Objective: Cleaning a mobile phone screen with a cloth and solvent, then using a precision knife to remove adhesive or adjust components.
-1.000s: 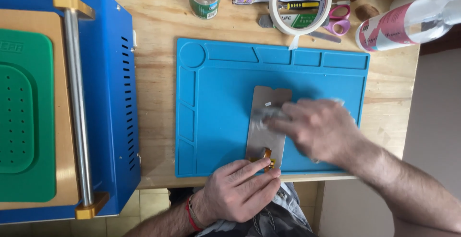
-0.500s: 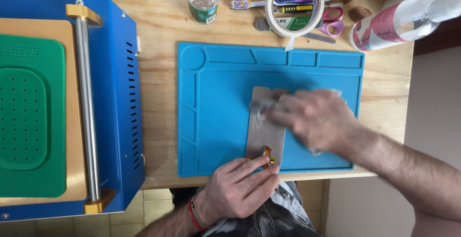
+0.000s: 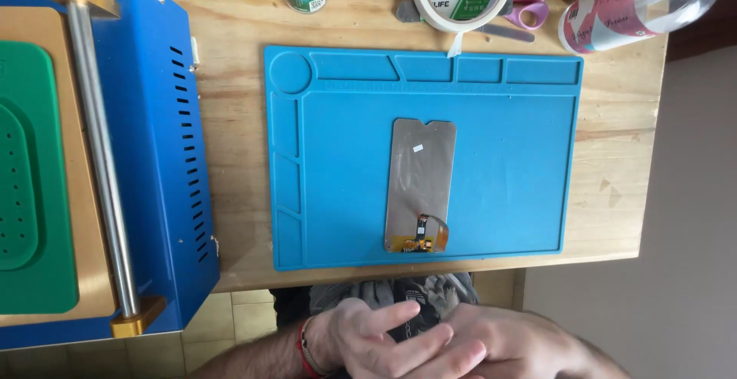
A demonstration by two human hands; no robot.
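Hands off mat: left hand open, fingers spread, overlapping right hand (fingers unclear); phone screen panel flat on blue work mat

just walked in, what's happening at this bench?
A person sits at a wooden table. Both hands are off the work, held together below the table edge: left hand, right hand. A phone screen panel lies face down and untouched on the blue work mat, its flex cable at the near end. A blue machine sits to the left; tape, scissors and bottles line the far edge.
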